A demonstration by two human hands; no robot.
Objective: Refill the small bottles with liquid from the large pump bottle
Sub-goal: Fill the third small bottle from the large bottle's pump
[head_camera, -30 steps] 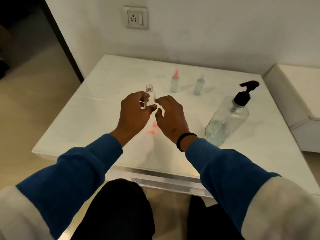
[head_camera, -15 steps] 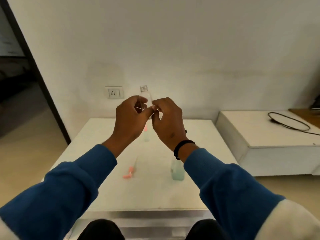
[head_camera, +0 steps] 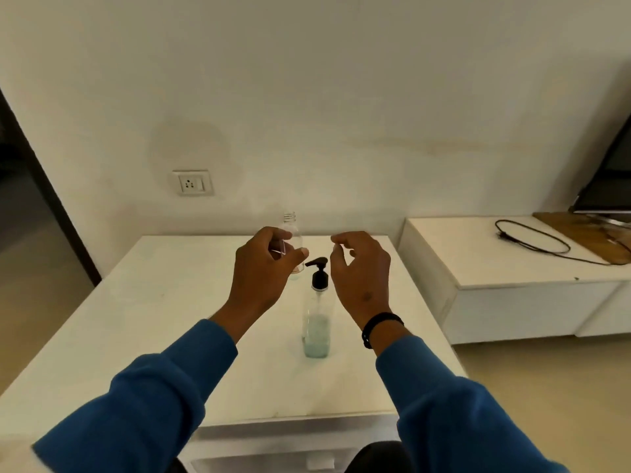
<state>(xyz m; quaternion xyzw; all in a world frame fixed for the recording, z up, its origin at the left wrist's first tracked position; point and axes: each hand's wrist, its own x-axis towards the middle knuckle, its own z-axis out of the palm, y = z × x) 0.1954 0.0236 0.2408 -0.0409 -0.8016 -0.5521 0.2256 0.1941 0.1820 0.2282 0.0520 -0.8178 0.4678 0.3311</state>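
Observation:
My left hand (head_camera: 263, 271) grips a small clear bottle (head_camera: 294, 238) upright above the white table (head_camera: 136, 302); its threaded neck has no cap on it. My right hand (head_camera: 358, 268) hovers a short way to the right of it, fingers loosely curled, with nothing visible in them. Between and below my hands, the large pump bottle (head_camera: 316, 322) stands on the table. It is clear with a black pump head and holds a little bluish liquid at the bottom. No other small bottle shows in this view.
A low white cabinet (head_camera: 512, 268) stands to the right of the table, with a black cable (head_camera: 532, 237), a wooden board and a dark screen on it. A wall socket (head_camera: 191, 182) sits behind. A dark doorway lies at the far left.
My right hand has let go of the small bottle and moved off to the right; the left hand still holds it. The view has shifted, so the pump bottle now shows between my hands.

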